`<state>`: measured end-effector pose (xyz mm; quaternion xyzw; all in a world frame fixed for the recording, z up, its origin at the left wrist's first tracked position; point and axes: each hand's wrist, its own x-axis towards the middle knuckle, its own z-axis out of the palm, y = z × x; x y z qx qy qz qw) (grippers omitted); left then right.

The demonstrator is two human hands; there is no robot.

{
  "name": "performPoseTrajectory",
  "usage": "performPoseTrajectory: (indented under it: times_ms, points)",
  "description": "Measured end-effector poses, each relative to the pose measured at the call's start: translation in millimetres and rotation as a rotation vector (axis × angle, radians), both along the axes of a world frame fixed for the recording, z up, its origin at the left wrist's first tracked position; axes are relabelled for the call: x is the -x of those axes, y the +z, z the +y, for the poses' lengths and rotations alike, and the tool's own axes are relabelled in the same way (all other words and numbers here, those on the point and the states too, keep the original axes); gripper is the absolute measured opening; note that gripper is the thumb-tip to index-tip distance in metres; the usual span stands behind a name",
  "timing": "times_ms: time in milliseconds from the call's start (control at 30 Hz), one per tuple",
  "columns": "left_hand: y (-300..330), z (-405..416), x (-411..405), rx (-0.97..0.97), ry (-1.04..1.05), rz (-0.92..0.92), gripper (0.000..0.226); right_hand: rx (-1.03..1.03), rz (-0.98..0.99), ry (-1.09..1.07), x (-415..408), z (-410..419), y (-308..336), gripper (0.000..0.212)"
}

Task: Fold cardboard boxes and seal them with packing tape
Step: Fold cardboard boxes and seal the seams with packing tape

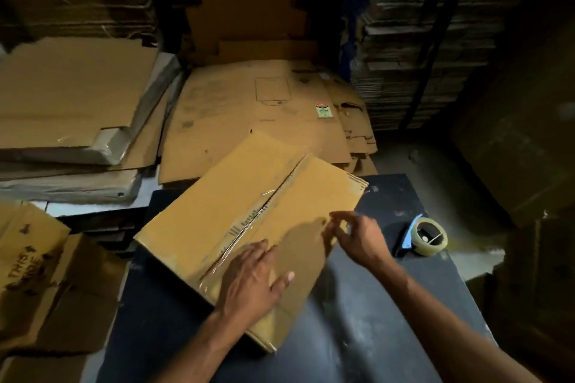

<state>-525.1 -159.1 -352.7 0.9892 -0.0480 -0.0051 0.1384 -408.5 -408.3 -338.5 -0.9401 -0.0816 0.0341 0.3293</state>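
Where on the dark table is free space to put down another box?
The dark table is bare near its front edge, between the two forearms, and in a narrower strip between the taped brown cardboard box and the clear tape roll. The left side is crowded: flat cardboard stacks border it.

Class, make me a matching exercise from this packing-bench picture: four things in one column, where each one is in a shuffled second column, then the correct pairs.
Things:
1. left hand
2. tape roll
3. clear tape strip
4. right hand

Places:
A. standing on the dark table, right of the box
B. along the box's centre seam
C. flat on the box's near end
D. at the box's right edge, fingers curled

Pairs: 1-C, 2-A, 3-B, 4-D
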Motion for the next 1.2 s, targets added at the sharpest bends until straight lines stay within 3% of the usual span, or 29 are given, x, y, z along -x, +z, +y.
performPoseTrajectory:
  times_ms: [200, 233, 367, 467, 600, 733, 900, 967, 1033, 1100, 1200]
  points:
    - [-7.0, -60.3, -6.2, -0.022, 0.126, 0.158, 0.102, 0.175, 0.198, -0.017, -134.0, -30.0, -12.6, 0.092]
    - [-9.3, -62.1, -3.6, -0.044, 0.100, 0.225, 0.101, 0.152, 0.228, 0.009, -141.9, -30.4, -19.8, 0.094]
    - [-25.9, -47.3, -1.3, -0.156, -0.053, 0.180, 0.076, 0.064, 0.190, 0.064, -136.7, -33.3, -45.8, 0.084]
    - [-32.1, -16.3, -5.1, -0.227, -0.126, 0.124, 0.072, 0.159, 0.201, 0.015, -114.3, -34.7, -35.5, 0.099]
    - [-26.6, 44.7, -6.2, -0.334, -0.133, 0.113, 0.069, 0.404, 0.219, -0.014, -68.6, -28.9, -14.1, 0.087]
    - [-1.9, 71.4, -14.5, -0.209, 0.051, 0.185, 0.089, 0.469, 0.286, 0.001, -15.2, -13.6, -5.6, 0.085]
    - [21.6, 66.5, -27.3, -0.226, 0.294, 0.167, 0.058, 0.344, 0.407, 0.265, 66.4, 22.0, -23.7, 0.078]
    - [18.2, 56.9, -24.9, -0.201, 0.383, 0.139, 0.049, 0.419, 0.382, 0.368, 93.1, 34.0, -13.0, 0.065]
    - [14.1, 41.0, -18.0, -0.163, 0.447, 0.114, 0.046, 0.465, 0.205, 0.304, 86.1, 31.8, 7.9, 0.057]
    - [4.4, 18.2, -3.4, -0.130, 0.487, 0.066, 0.052, 0.387, 0.065, 0.176, 47.0, 20.9, 27.6, 0.049]
    - [-19.7, -24.1, 25.6, 0.005, 0.544, 0.053, 0.084, 0.254, -0.022, 0.050, -33.5, -3.7, 40.5, 0.039]
